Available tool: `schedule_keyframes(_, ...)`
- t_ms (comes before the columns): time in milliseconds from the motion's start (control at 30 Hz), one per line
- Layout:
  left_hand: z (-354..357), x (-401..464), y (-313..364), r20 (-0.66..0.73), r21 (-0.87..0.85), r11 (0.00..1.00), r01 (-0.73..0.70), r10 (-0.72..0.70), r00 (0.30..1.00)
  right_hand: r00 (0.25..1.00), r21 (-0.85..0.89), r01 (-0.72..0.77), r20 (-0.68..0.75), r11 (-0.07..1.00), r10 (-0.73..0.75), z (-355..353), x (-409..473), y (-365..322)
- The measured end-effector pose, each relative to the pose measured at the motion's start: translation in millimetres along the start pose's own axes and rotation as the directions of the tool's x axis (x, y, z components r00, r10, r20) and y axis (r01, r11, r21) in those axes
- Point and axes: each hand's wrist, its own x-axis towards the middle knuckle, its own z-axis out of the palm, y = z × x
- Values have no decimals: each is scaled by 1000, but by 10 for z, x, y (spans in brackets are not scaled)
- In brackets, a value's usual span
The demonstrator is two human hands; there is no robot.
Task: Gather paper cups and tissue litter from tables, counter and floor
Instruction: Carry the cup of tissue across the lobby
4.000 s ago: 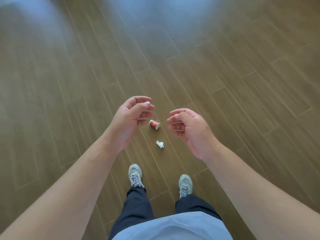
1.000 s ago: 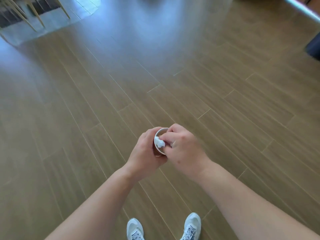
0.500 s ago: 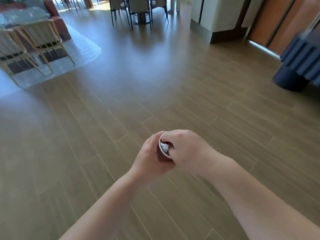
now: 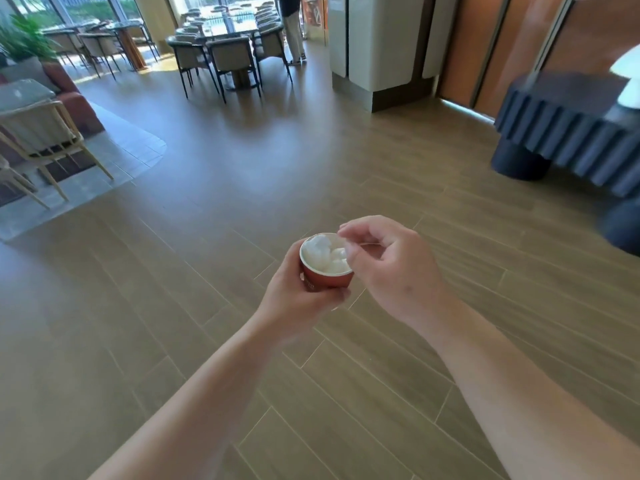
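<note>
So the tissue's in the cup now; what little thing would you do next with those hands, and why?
Probably draw the right hand away from the red paper cup and carry the cup on. The white tissue already sits inside the rim, the left hand holds the cup upright, and the right fingers hover curled just over it, seemingly holding nothing. The wooden floor nearby shows no more litter.

No text can be read. The red paper cup (image 4: 325, 277), held in the left hand (image 4: 298, 303), carries a small pale mark on its side, just beside the thumb, but it is too blurred to make out.
</note>
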Motion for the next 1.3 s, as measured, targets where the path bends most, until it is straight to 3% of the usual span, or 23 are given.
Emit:
schedule_keyframes(333, 591, 252, 182, 43, -99, 995, -8, 12, 999, 974, 132, -91, -196, 987, 116, -654, 8, 123)
schedule_keyframes(633, 944, 559, 161, 228, -116, 993, -23, 49, 972, 899, 181, -181, -367, 967, 237, -971, -71, 292)
schedule_keyframes(900, 1101, 1063, 236, 451, -128, 991, -31, 86, 888, 748, 306, -223, -556, 926, 364, -1088, -52, 344)
schedule_keyframes(1100, 1199, 1381, 292, 533, -158, 987, -23, 105, 840, 630, 360, -219, -658, 907, 413, -1048, -74, 380)
schedule_keyframes(1300, 1485, 1460, 306, 696, -154, 988, -21, 124, 707, 462, 359, -242, -774, 901, 432, -1014, -267, 391)
